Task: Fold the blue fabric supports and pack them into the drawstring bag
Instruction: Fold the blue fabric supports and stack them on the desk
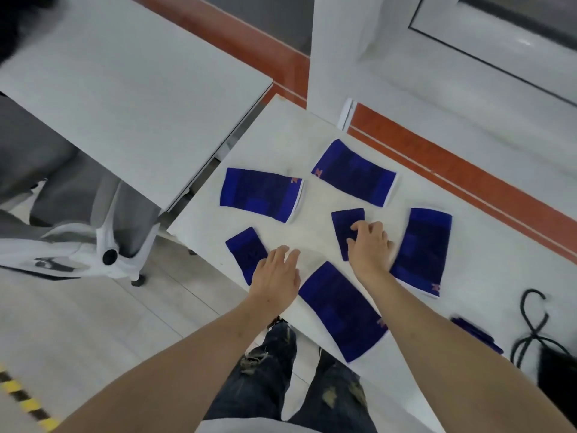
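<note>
We count six blue supports [342, 310] flat on the white table [281, 129], a seventh at four o'clock beside the drawstring bag [555, 370]. Our left hand [276, 273] lies unclenched on one small support; our right hand [370, 245] presses another, fingers spread.

six supports lay on the table [312, 139] in a ring: large ones at ten [260, 193], one [356, 173], three [421, 251] and six o'clock [340, 310], small ones at eight [245, 248] and centre [345, 226]; the drawstring bag [559, 376] sat at four.

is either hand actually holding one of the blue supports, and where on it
Neither grips one. The right hand presses flat on the small blue support, at its near part; the left hand rests at another small support's near end.
</note>
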The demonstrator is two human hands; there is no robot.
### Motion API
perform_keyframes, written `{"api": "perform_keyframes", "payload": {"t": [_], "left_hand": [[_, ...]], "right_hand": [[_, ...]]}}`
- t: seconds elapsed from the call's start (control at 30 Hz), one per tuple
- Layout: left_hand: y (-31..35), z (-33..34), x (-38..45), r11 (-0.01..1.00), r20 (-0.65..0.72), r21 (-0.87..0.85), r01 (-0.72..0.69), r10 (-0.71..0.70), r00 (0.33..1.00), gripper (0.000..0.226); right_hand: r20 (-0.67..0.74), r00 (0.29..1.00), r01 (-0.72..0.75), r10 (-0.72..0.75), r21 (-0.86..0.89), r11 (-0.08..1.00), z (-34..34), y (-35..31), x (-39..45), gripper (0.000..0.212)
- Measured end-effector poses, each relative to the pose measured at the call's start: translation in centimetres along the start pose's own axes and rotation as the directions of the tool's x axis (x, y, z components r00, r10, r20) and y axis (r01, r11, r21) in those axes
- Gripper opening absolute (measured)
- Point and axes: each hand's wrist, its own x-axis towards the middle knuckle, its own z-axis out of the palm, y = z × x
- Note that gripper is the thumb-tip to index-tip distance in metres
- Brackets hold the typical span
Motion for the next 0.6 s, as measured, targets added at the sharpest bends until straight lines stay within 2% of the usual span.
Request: {"api": "perform_keyframes", "payload": {"t": [0.07, 0.17, 0.27, 0.3, 0.37, 0.5, 0.6], "left_hand": [[-0.4, -0.2, -0.2, 0.999, -0.035, -0.029, -0.022, 0.021, 0.999, 0.046], [-0.8, -1.1, -0.6, 0.992, -0.085, -0.105, -0.076, 0.067, 0.994, 0.043], [-1.1, -2.2, -0.9, 0.939, -0.099, -0.342, 0.028, -0.065, 0.993, 0.037], [-1.2, -2.6, -1.0, 0.879, -0.083, -0.467, 0.1, -0.156, 0.984, 0.035], [-1.3, -3.2, -1.3, 0.696, -0.012, -0.685, 0.215, -0.306, 0.952, 0.034], [-2.6, -3.1, -1.9, 0.341, 0.056, -0.912, 0.228, -0.449, 0.892, 0.034], [-4.4, -2.7, -3.2, 0.257, 0.033, -0.943, 0.213, -0.563, 0.826, 0.025]], "right_hand": [[0.025, 0.999, 0.028, -0.031, 0.104, 0.994, -0.3, -0.2, 0.1, 0.024], [-0.009, 0.993, 0.118, -0.12, 0.247, 0.962, -1.5, -1.3, -0.6, 0.019], [-0.032, 0.984, 0.169, -0.173, 0.439, 0.882, -3.6, -3.7, -2.2, 0.018], [-0.021, 0.985, 0.161, -0.173, 0.496, 0.853, -4.1, -4.7, -3.0, 0.018], [0.02, 0.982, 0.139, -0.189, 0.604, 0.784, -4.7, -6.8, -4.6, 0.02], [0.048, 0.948, 0.19, -0.315, 0.709, 0.679, -3.6, -10.1, -7.1, 0.021], [0.084, 0.918, 0.23, -0.387, 0.681, 0.695, -1.6, -12.0, -7.9, 0.025]]}}
